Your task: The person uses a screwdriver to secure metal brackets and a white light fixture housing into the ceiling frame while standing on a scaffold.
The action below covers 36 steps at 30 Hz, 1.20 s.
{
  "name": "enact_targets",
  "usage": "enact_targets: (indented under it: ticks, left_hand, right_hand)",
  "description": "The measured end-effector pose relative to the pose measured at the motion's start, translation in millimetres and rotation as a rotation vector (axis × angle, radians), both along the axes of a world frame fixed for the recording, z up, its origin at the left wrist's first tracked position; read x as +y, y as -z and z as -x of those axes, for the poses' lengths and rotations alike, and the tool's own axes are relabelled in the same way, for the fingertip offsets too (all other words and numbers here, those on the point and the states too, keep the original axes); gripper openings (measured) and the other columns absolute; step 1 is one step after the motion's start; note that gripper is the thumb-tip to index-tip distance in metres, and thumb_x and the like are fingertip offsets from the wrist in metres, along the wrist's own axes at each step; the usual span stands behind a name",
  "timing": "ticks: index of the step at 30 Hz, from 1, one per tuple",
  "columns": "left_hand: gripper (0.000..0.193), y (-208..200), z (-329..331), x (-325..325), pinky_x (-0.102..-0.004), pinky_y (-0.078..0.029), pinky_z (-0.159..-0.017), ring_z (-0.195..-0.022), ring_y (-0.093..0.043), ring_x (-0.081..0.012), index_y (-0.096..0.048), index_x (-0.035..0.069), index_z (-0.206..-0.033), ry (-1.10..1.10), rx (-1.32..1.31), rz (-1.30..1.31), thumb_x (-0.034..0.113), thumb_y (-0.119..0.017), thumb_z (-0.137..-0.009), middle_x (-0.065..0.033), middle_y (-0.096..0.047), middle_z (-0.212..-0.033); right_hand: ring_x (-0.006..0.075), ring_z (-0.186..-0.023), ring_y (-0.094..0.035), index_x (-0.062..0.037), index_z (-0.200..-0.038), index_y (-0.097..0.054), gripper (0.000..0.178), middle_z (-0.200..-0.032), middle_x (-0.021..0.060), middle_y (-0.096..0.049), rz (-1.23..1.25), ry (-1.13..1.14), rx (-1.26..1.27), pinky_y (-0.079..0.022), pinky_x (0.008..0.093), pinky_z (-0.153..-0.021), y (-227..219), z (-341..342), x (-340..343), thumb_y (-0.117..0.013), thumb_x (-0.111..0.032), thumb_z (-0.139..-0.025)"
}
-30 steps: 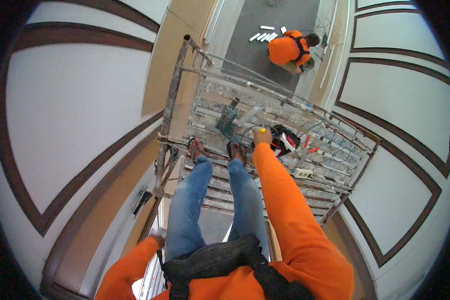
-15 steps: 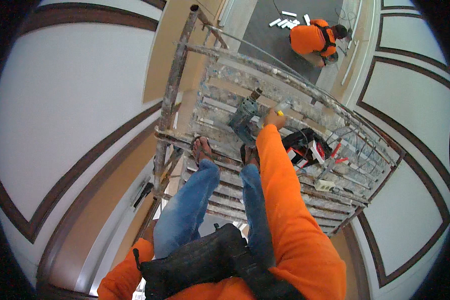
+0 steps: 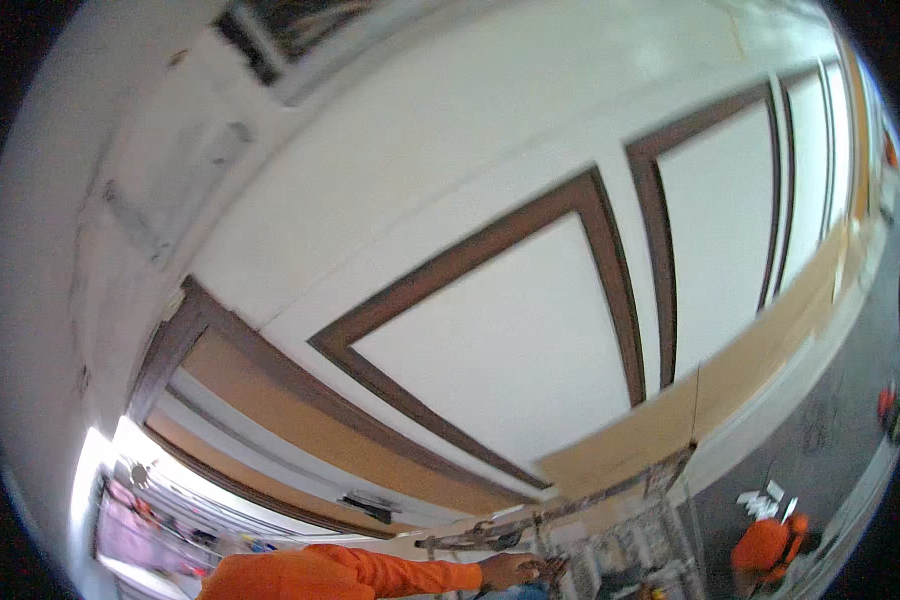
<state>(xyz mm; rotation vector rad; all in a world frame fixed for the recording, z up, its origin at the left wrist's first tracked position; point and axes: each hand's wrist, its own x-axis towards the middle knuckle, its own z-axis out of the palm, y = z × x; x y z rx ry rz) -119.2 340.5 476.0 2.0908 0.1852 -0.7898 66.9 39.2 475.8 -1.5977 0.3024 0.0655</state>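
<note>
Head view: swung up and leftward since half a second ago, away from feet and drill, now filled mostly by a white wall panel (image 3: 510, 345) in a brown frame (image 3: 615, 275). Down at the bottom edge, partly cut off, a paint-spattered scaffold (image 3: 630, 545). Just beside it, at the end of an orange sleeve (image 3: 410, 576), the left hand (image 3: 513, 570), blurred; impossible to tell whether touching the metal or closed on anything. Right hand not to be made out; nearby, a small yellow spot (image 3: 658, 593), too blurred to identify. At lower right, on a grey floor (image 3: 800, 450), a co-worker (image 3: 762, 545) in orange near white pieces (image 3: 765, 497). With the drill no longer discernible, handwork on the scaffold now largely hidden; apparently a turn away from it.
</note>
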Motion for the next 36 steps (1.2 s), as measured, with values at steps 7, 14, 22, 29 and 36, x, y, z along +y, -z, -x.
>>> enact_targets:
  ticks: [7, 14, 22, 29, 36]
  left_hand:
    - [0.061, -304.9, -150.8, -34.0, -0.0392, -0.050, -0.100, -0.122, -0.059, -0.0229, -0.047, 0.003, -0.141, -0.473, -0.448, 0.375, 0.038, -0.067, -0.095, -0.0158, -0.060, -0.132]
    - [0.048, -520.4, -172.6, 41.2, -0.0354, -0.057, -0.084, -0.097, -0.070, -0.0220, -0.059, -0.001, -0.123, -0.589, -0.984, -0.186, 0.039, -0.064, -0.097, -0.0146, -0.070, -0.107]
    - [0.042, -723.3, -174.9, 90.8, -0.0291, -0.054, -0.066, -0.075, -0.065, -0.0133, -0.065, 0.001, -0.117, -0.359, -1.062, -0.296, 0.039, -0.060, -0.100, -0.0053, -0.070, -0.092]
    - [0.038, -788.8, -180.4, 134.3, -0.0288, -0.055, -0.067, -0.079, -0.064, -0.0130, -0.062, 0.000, -0.100, -0.526, -1.501, -0.397, 0.038, -0.057, -0.102, -0.0060, -0.066, -0.092]
    - [0.045, -814.1, -193.4, 175.9, -0.0337, -0.050, -0.084, -0.087, -0.059, -0.0168, -0.060, -0.004, -0.119, -0.493, -1.667, -0.709, 0.037, -0.056, -0.102, -0.0065, -0.064, -0.095]
  right_hand:
    - [0.0295, -0.094, -0.065, 0.0007, -0.114, -0.056, 0.039, -0.105, 0.0152, -0.065, -0.149, -0.454, -0.454, -0.054, 0.0386, -0.078, -267.3, -32.8, 106.9, -0.076, -0.020, -0.086]
    - [0.0344, -0.086, -0.061, -0.0012, -0.095, -0.054, 0.039, -0.098, 0.0177, -0.059, -0.024, -0.568, -0.886, -0.051, 0.0417, -0.074, -477.1, -79.1, 226.3, -0.083, -0.022, -0.080]
    - [0.0238, -0.097, -0.064, -0.0055, -0.083, -0.049, 0.030, -0.108, 0.0147, -0.061, -0.661, -0.512, -0.880, -0.054, 0.0355, -0.082, -562.9, -55.2, 250.7, -0.079, -0.011, -0.084]
    - [0.0065, -0.067, -0.052, -0.0067, -0.089, -0.055, 0.017, -0.094, 0.0046, -0.062, -0.810, -0.399, -0.456, -0.044, 0.0203, -0.052, -570.2, -65.8, 220.6, -0.070, -0.013, -0.094]
    - [0.0097, -0.075, -0.055, -0.0045, -0.087, -0.056, 0.015, -0.082, 0.0032, -0.062, -0.673, -0.576, -0.225, -0.046, 0.0252, -0.064, -487.6, -41.4, 222.8, -0.067, -0.011, -0.096]
